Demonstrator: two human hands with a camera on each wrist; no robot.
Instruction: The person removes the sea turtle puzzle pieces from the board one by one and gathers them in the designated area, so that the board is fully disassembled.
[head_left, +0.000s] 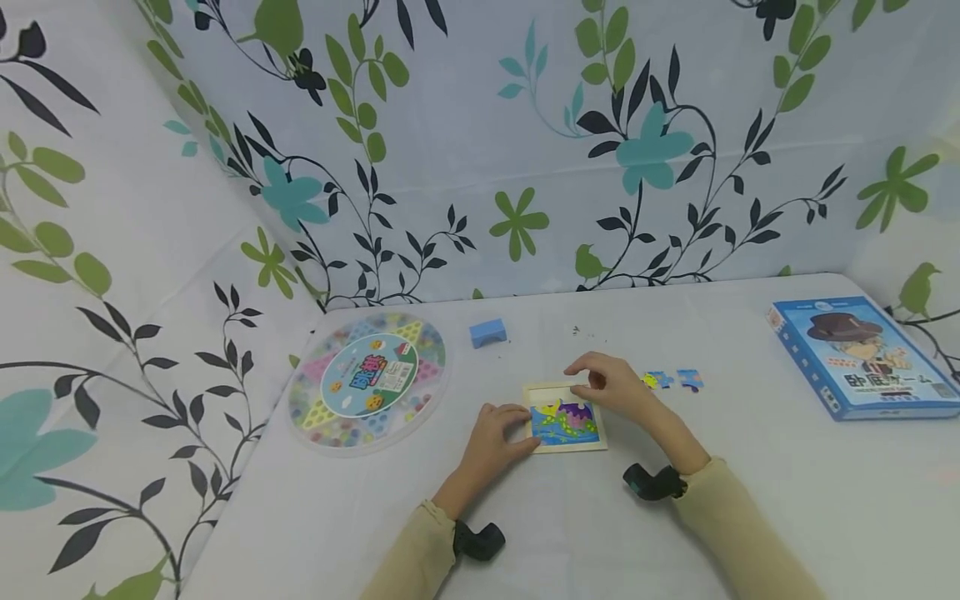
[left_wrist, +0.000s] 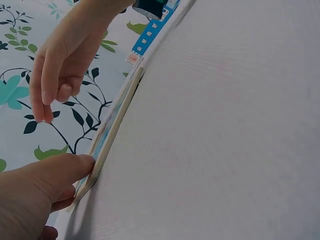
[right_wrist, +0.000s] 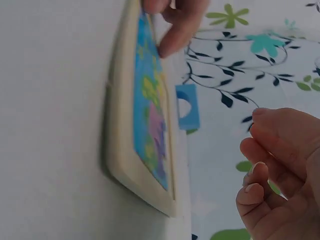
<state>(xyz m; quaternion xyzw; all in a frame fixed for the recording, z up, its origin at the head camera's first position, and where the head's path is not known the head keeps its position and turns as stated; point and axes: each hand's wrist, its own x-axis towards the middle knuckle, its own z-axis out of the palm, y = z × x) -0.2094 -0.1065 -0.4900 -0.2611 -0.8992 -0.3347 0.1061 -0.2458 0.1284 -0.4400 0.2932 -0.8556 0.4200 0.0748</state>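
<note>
A small jigsaw puzzle in a pale wooden tray (head_left: 566, 448) lies on the table, its colourful pieces (right_wrist: 150, 95) filling the lower part and a bare strip along the top. My left hand (head_left: 491, 437) grips the tray at its left side; in the left wrist view the thumb of that left hand (left_wrist: 50, 182) presses on the edge. Above the tray's upper right corner hovers my right hand (head_left: 615, 387). Its fingers are loosely bent, and in the right wrist view nothing shows in the right hand (right_wrist: 280, 170). Two groups of loose puzzle pieces (head_left: 690, 379) lie right of it.
A blue arched block (head_left: 488, 333) stands behind the tray. On the left is a round, clear-rimmed game box (head_left: 367, 379) with coloured beads. A blue boxed game (head_left: 862, 358) lies at the far right. Patterned cloth (head_left: 450, 150) hangs behind the white table (head_left: 570, 525).
</note>
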